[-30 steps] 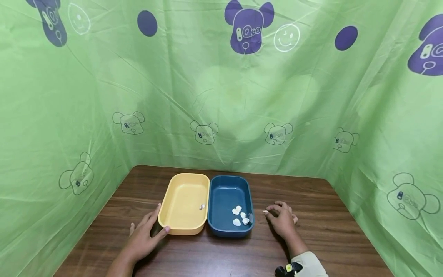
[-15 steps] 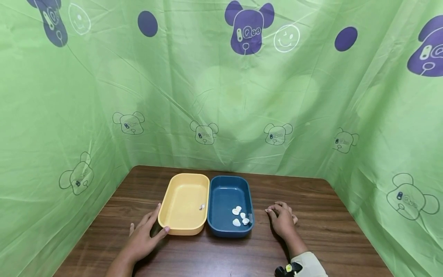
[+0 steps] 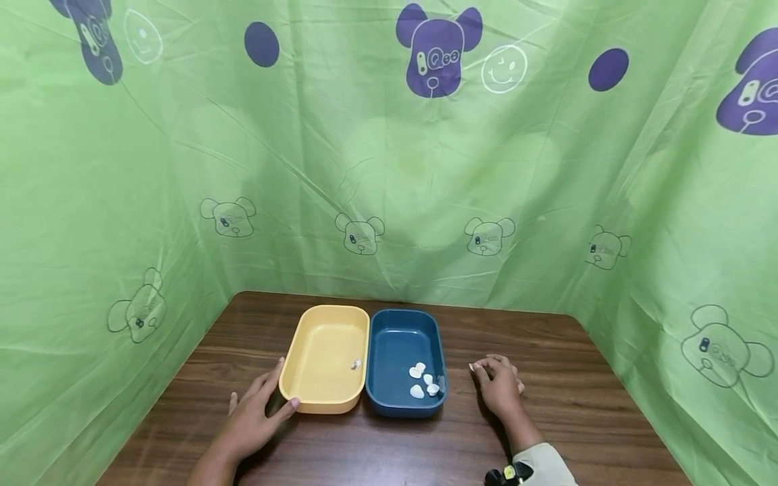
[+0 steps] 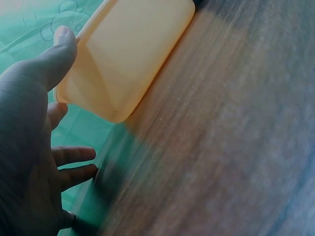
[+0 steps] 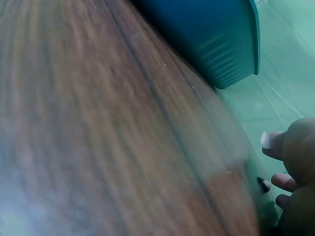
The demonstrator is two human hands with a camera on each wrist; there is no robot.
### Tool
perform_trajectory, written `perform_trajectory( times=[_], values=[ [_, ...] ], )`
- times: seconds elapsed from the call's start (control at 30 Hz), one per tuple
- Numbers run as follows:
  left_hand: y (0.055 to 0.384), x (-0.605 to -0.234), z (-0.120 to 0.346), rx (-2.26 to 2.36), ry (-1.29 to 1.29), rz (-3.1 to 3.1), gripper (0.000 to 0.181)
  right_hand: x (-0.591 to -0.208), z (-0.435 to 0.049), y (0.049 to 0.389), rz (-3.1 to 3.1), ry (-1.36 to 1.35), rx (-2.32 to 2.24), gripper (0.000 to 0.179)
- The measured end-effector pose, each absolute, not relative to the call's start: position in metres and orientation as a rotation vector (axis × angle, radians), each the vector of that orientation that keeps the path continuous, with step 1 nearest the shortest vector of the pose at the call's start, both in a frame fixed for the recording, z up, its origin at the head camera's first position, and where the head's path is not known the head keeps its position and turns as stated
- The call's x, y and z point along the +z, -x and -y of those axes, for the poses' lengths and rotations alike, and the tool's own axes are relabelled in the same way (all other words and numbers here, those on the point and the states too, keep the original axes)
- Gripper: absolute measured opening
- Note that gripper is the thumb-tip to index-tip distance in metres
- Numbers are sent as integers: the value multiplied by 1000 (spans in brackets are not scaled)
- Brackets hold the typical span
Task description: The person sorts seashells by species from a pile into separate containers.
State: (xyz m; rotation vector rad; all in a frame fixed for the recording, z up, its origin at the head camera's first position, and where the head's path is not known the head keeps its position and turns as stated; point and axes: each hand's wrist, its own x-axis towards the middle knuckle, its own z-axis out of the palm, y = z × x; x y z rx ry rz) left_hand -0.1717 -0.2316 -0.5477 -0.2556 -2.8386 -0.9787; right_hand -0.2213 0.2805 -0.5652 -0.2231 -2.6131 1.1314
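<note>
- Right hand (image 3: 501,388): found on the table (image 3: 583,405) at 3 to 4 o'clock of the blue tray (image 3: 398,341); thumb and forefinger appear to pinch a small pale piece (image 5: 266,140), the remaining fingers bent beneath
- Pale piece: at the fingertips, well apart from the blue tray, at its 3 o'clock; mostly covered by the fingers, so I cannot tell its shape
- Dark piece (image 5: 264,185): right wrist view shows it just beside the lower fingers; I would want those fingers raised clear so they do not drag it
- Left hand (image 3: 255,408): fingers spread, thumb on the rim of the yellow tray (image 3: 322,341) at 7 o'clock; I judge light contact adequate, as downward force there could tip it
- Blue tray: beside the yellow one, at its 3 o'clock; white shells (image 3: 417,391) lie toward its 5 o'clock side
- Grey piece (image 3: 356,364): inside the yellow tray near its 3 o'clock wall
- Grip advice: I would pinch with the pads, not the nails, squeezing gently; so small a piece could spring out
- Clearance: in my judgement, lift straight up before any sideways travel
</note>
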Motion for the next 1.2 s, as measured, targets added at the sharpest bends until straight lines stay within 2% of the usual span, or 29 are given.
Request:
perform_trajectory(
  times=[0.23,0.7,1.2],
  values=[
    [171,-548,231,-982,254,2833,91,-553,-276,220,2574,248,1171,24],
    [173,-550,232,-966,244,2850,93,-517,-252,224,2467,196,1146,21],
    [173,-548,232,-978,248,2847,92,-478,-188,232,2406,80,1257,18]
  ],
)
